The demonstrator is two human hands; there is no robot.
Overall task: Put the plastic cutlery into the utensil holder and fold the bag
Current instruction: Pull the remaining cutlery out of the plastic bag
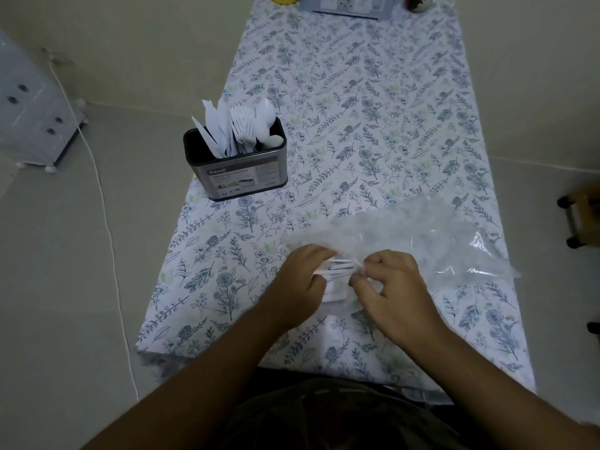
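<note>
**Last cutlery leaving bag**

Both hands at bag (422,235) mouth, near worktop edge. Left hand (300,284) and right hand (393,287) each pinch white cutlery (337,269) there. Holder (238,170) well apart, already stocked. Next, likely: pull bundle free, carry to holder, then fold bag.

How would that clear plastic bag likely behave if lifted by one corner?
The clear plastic bag lies crumpled and creased on the tablecloth, so it would probably droop limply. Its thin, glossy film suggests it is very light and perhaps slippery.

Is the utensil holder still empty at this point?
No, the utensil holder already has white plastic cutlery standing upright in it, with knives, forks and spoons showing above its rim.
</note>
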